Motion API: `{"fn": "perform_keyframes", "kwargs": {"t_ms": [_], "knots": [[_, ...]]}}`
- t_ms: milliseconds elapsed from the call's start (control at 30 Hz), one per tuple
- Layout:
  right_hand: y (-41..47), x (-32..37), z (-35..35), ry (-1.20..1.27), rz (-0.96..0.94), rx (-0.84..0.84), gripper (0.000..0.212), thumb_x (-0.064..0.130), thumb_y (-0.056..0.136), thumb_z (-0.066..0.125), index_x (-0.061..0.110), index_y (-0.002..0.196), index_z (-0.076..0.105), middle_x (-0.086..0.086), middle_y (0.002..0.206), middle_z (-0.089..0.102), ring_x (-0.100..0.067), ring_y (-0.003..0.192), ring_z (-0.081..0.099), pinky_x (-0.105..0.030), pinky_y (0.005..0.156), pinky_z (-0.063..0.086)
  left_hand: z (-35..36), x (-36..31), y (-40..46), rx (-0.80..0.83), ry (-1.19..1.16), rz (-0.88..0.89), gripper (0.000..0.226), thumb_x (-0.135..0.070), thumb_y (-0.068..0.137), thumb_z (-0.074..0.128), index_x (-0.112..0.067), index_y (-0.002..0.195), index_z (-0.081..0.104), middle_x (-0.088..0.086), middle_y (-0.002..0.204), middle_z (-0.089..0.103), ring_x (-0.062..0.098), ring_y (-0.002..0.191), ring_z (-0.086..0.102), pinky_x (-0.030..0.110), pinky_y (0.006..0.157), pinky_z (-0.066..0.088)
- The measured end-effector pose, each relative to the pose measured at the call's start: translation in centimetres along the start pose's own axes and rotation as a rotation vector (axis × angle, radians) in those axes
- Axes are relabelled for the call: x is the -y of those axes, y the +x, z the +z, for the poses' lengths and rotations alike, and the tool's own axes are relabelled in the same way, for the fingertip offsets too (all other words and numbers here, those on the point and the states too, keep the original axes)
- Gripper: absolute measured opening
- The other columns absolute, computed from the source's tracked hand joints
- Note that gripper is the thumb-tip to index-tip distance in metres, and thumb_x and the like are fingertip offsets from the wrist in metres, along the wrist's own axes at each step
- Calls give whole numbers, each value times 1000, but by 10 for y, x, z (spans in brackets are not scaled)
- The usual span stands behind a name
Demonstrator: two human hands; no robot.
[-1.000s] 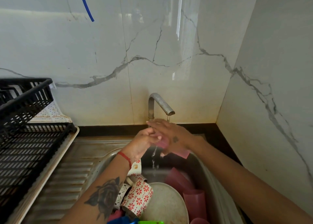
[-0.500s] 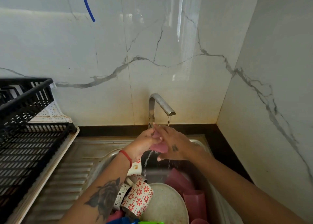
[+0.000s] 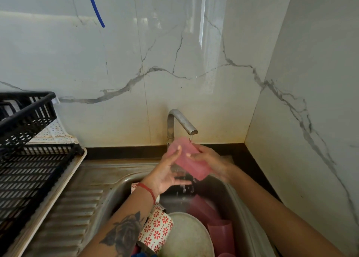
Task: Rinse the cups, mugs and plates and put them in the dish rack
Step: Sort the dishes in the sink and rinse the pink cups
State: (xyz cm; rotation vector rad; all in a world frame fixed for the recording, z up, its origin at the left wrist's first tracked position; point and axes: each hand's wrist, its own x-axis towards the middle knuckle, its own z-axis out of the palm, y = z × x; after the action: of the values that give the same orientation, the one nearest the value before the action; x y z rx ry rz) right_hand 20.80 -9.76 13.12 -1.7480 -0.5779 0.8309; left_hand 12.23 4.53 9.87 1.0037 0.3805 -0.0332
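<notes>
A pink plastic cup (image 3: pixel 187 158) is tilted under the running tap (image 3: pixel 180 122), with water spilling from it into the sink (image 3: pixel 114 190). My right hand (image 3: pixel 208 157) grips the cup from the right side. My left hand (image 3: pixel 168 173) lies against the cup's left side, palm up and fingers fairly straight. Down in the sink lie a red-flowered white mug (image 3: pixel 156 232), a pale plate (image 3: pixel 186 235) and more pink cups (image 3: pixel 221 235). The black dish rack (image 3: pixel 27 159) stands at the left on a cream tray (image 3: pixel 77 163).
A ribbed steel draining board (image 3: pixel 77 202) lies between the rack and the sink. Marble walls close in behind and on the right. A blue tube (image 3: pixel 95 6) hangs on the back wall. A perforated white mat (image 3: pixel 52 132) sits behind the rack.
The pink cup has been lifted and turned up toward the spout. My right hand went from covering it on top to holding its right side; my left hand turned palm up.
</notes>
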Motion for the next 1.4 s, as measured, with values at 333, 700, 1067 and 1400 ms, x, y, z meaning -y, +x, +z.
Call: {"fn": "perform_keyframes", "kwargs": {"t_ms": [333, 700, 1067, 1400], "knots": [[-18, -24, 40, -922, -547, -563, 66, 51, 97, 23, 14, 151, 17, -2, 159, 7, -21, 148, 2, -35, 120, 4, 37, 19, 21, -151, -499, -37, 47, -44, 92, 56, -7, 121, 56, 21, 108, 68, 34, 107, 62, 46, 92, 51], [-29, -52, 13, -1206, -439, -334, 62, 53, 98, 10, 24, 144, -19, 6, 153, -25, -9, 140, -29, -29, 117, -15, 37, 23, 20, -240, -628, -74, 47, -41, 99, 42, -2, 124, 42, 27, 108, 57, 39, 95, 58, 48, 77, 50], [-42, -66, 22, -730, -612, -632, 65, 47, 87, 57, 12, 140, 45, -8, 143, 47, -21, 132, 44, -41, 102, 43, 11, 24, 16, -214, -528, 93, 41, -29, 94, 55, -17, 130, 40, 23, 116, 52, 41, 103, 55, 59, 66, 50], [-9, -52, 25, -119, -150, -262, 91, 19, 64, 87, 27, 136, 33, 1, 126, 52, -18, 116, 52, -38, 93, 51, 19, 12, 0, -49, 24, 208, 72, -33, 78, 71, -27, 142, 38, 9, 130, 57, 26, 109, 57, 33, 67, 50]]}}
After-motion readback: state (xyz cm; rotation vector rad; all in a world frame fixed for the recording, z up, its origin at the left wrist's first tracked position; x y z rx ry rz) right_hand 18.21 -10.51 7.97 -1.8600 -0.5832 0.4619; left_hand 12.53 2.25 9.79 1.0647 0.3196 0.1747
